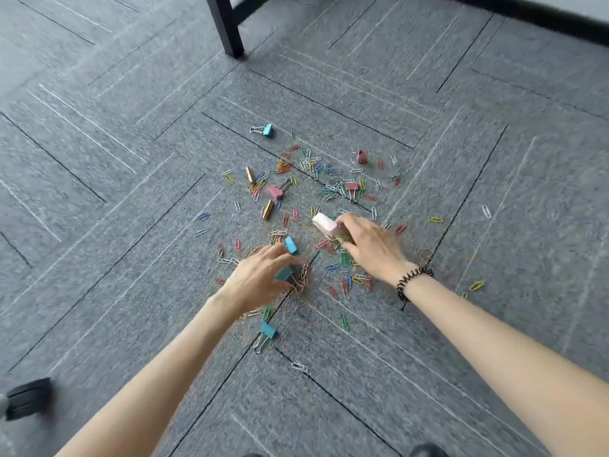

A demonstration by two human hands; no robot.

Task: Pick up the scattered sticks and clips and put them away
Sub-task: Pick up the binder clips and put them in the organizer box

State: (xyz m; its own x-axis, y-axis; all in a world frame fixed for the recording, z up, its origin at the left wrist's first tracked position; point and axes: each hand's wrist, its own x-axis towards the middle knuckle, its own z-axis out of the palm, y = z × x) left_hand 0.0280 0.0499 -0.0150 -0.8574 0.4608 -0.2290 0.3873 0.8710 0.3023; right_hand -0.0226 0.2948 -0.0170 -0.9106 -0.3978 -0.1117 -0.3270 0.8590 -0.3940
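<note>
Fingers of the right hand are being clenched around a pink binder clip; teal binder clips are being grasped under the left hand.

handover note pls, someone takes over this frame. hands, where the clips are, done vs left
Left hand: closed around a teal binder clip, with a second one at its fingertips.
Right hand: holding a pale pink binder clip.
Everything else lies on the grey carpet: coloured paper clips scattered around and beyond both hands; loose binder clips include a teal one far out, a teal one near the left forearm and gold ones.
No container or sticks in view.
Done: little. Left: nearly the whole scatter.
</note>
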